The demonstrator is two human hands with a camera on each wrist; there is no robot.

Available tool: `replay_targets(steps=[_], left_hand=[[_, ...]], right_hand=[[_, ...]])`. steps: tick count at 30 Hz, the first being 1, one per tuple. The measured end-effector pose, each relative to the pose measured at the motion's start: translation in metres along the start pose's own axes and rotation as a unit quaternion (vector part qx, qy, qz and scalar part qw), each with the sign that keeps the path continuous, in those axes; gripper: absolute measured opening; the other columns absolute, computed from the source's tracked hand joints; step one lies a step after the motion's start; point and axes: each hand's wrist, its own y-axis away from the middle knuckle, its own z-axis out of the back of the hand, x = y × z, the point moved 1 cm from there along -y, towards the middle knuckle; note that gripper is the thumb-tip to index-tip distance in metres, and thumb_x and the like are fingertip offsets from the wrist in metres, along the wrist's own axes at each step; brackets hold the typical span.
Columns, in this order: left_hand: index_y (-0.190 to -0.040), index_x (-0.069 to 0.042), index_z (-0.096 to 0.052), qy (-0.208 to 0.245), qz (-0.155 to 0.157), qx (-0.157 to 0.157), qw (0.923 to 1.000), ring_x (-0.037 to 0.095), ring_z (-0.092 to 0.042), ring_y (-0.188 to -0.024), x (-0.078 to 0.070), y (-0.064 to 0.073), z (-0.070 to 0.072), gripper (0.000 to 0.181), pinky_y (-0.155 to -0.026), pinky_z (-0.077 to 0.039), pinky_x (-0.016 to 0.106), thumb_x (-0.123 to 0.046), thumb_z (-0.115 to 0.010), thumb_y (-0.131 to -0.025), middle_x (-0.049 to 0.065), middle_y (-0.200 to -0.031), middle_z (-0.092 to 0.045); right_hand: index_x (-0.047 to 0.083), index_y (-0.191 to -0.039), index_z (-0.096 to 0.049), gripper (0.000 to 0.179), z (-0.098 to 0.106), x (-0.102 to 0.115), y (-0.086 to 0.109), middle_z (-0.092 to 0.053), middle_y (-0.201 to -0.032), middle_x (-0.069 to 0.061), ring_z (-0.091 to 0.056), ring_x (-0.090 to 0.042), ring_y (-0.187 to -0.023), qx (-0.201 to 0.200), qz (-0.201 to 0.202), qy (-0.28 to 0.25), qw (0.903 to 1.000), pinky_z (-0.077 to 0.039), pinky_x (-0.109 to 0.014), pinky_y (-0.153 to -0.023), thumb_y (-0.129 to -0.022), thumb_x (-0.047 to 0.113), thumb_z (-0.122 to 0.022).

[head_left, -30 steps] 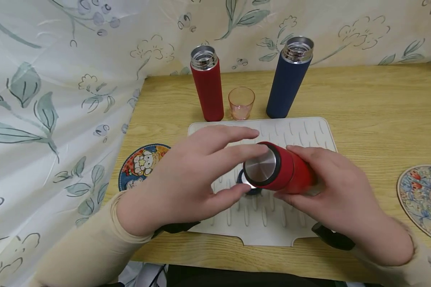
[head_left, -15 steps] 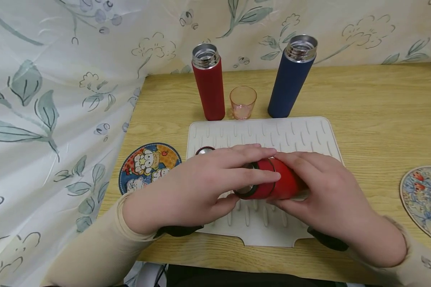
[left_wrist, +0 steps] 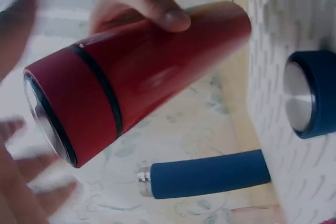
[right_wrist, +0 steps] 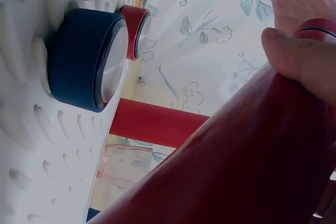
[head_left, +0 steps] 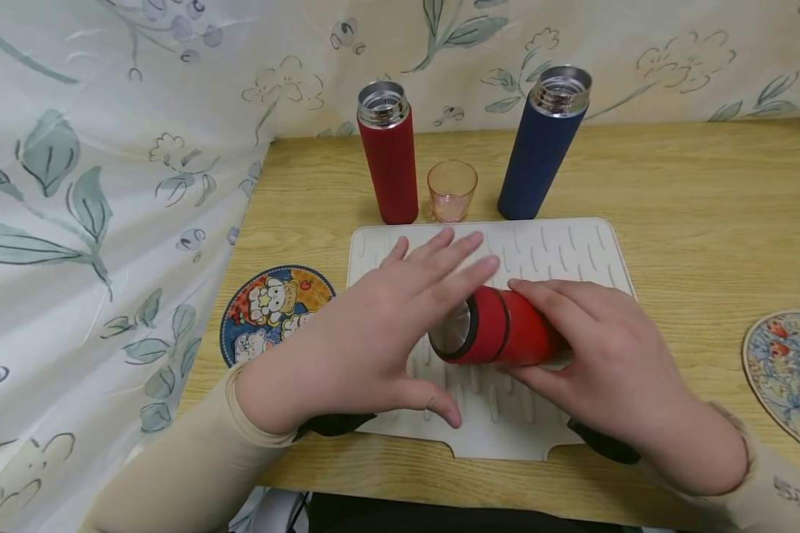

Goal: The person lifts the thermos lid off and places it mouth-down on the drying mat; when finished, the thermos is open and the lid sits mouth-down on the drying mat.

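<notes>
Red capped flask (head_left: 507, 329) lies on its side above the ribbed white mat (head_left: 573, 244), steel-faced cap end pointing left, black ring between cap and body. Right hand (head_left: 600, 370) grips the body, thumb on top, fingers curled under. Left hand (head_left: 373, 333) has fingers spread wide and straight, fingertips at the cap end, gripping nothing. Blue lid (left_wrist: 310, 94) and red lid (right_wrist: 135, 30) sit on the mat. Behind: open red flask (head_left: 388, 159), small pink glass (head_left: 450, 191), open blue flask (head_left: 542, 148), all upright on the wooden table (head_left: 707, 192).
</notes>
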Motion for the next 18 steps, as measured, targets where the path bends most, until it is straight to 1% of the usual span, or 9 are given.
replay_targets(steps=[1, 2, 3, 5, 8, 9, 12, 15, 18], left_hand=[[-0.173, -0.015, -0.037, 0.007, -0.027, 0.004, 0.9996, 0.027, -0.029, -0.169, 0.0015, 0.0011, -0.0012, 0.11, -0.132, -0.031, 0.062, -0.05, -0.094, -0.086, 0.006, -0.18, -0.036], [-0.172, -0.015, -0.041, 0.006, -0.054, 0.002, 0.9985, 0.028, -0.022, -0.171, 0.0023, 0.0022, -0.0017, 0.101, -0.132, -0.026, 0.066, -0.041, -0.093, -0.09, 0.007, -0.182, -0.032], [-0.169, -0.015, -0.046, 0.005, -0.076, -0.004, 0.9971, 0.029, -0.024, -0.171, 0.003, 0.0036, -0.0021, 0.09, -0.131, -0.027, 0.068, -0.032, -0.091, -0.094, 0.008, -0.181, -0.034], [-0.162, -0.015, -0.058, 0.005, -0.102, -0.022, 0.9946, 0.028, -0.036, -0.166, 0.0037, 0.0049, -0.0021, 0.069, -0.129, -0.033, 0.067, -0.017, -0.085, -0.098, 0.008, -0.175, -0.044], [-0.154, -0.016, -0.067, 0.008, -0.107, -0.043, 0.9933, 0.026, -0.051, -0.157, 0.0054, 0.0058, -0.0008, 0.058, -0.125, -0.04, 0.065, -0.014, -0.084, -0.098, 0.009, -0.168, -0.055], [-0.152, -0.015, -0.068, 0.009, -0.102, -0.048, 0.9936, 0.025, -0.056, -0.153, 0.0059, 0.0061, -0.0004, 0.059, -0.124, -0.042, 0.063, -0.017, -0.087, -0.097, 0.009, -0.165, -0.058], [-0.149, -0.013, -0.069, 0.02, -0.067, -0.064, 0.9955, 0.019, -0.067, -0.14, 0.0063, 0.0062, 0.0, 0.066, -0.119, -0.053, 0.048, -0.03, -0.094, -0.091, 0.007, -0.154, -0.068], [-0.144, -0.012, -0.072, 0.008, -0.016, -0.082, 0.9965, 0.013, -0.076, -0.113, 0.0048, 0.006, 0.0001, 0.07, -0.098, -0.063, 0.031, -0.047, -0.094, -0.088, 0.002, -0.135, -0.078], [-0.144, -0.011, -0.071, -0.004, 0.029, -0.094, 0.9951, 0.008, -0.071, -0.093, 0.0044, 0.0064, 0.0009, 0.076, -0.079, -0.06, 0.025, -0.056, -0.092, -0.087, -0.001, -0.124, -0.08]], right_hand=[[0.003, -0.139, -0.073, 0.094, -0.0003, -0.0006, 0.0004, -0.08, -0.12, -0.017, -0.077, -0.039, -0.105, 0.004, -0.003, 0.002, 1.0, -0.063, -0.063, -0.087, -0.055, 0.022, -0.11], [0.003, -0.139, -0.072, 0.093, -0.0005, -0.0013, 0.0007, -0.08, -0.121, -0.017, -0.077, -0.039, -0.105, 0.006, -0.003, 0.004, 1.0, -0.063, -0.062, -0.087, -0.056, 0.023, -0.11], [0.002, -0.139, -0.072, 0.092, -0.0006, -0.0017, 0.0009, -0.08, -0.121, -0.018, -0.077, -0.039, -0.105, 0.008, -0.003, 0.006, 0.9999, -0.063, -0.062, -0.087, -0.057, 0.023, -0.109], [0.002, -0.139, -0.072, 0.091, -0.0004, -0.002, 0.0008, -0.079, -0.121, -0.018, -0.077, -0.039, -0.106, 0.013, -0.001, 0.009, 0.9999, -0.063, -0.062, -0.088, -0.059, 0.025, -0.108], [0.003, -0.139, -0.072, 0.09, -0.0005, -0.0015, 0.0004, -0.079, -0.12, -0.018, -0.077, -0.039, -0.106, 0.015, 0.002, 0.012, 0.9998, -0.063, -0.062, -0.088, -0.06, 0.026, -0.108], [0.003, -0.139, -0.072, 0.09, -0.0006, -0.0012, 0.0002, -0.079, -0.12, -0.017, -0.077, -0.039, -0.105, 0.015, 0.004, 0.013, 0.9998, -0.063, -0.061, -0.088, -0.06, 0.026, -0.107], [0.004, -0.14, -0.072, 0.09, -0.0008, 0.0001, 0.0001, -0.079, -0.119, -0.017, -0.076, -0.039, -0.105, 0.014, 0.008, 0.017, 0.9997, -0.063, -0.061, -0.089, -0.06, 0.026, -0.107], [0.005, -0.14, -0.072, 0.09, -0.0011, 0.0011, -0.0002, -0.079, -0.118, -0.016, -0.076, -0.038, -0.104, 0.012, 0.014, 0.018, 0.9997, -0.062, -0.06, -0.089, -0.06, 0.026, -0.107], [0.006, -0.141, -0.072, 0.091, -0.0015, 0.0017, -0.0005, -0.079, -0.118, -0.016, -0.076, -0.037, -0.104, 0.013, 0.016, 0.015, 0.9997, -0.062, -0.059, -0.088, -0.06, 0.027, -0.108]])
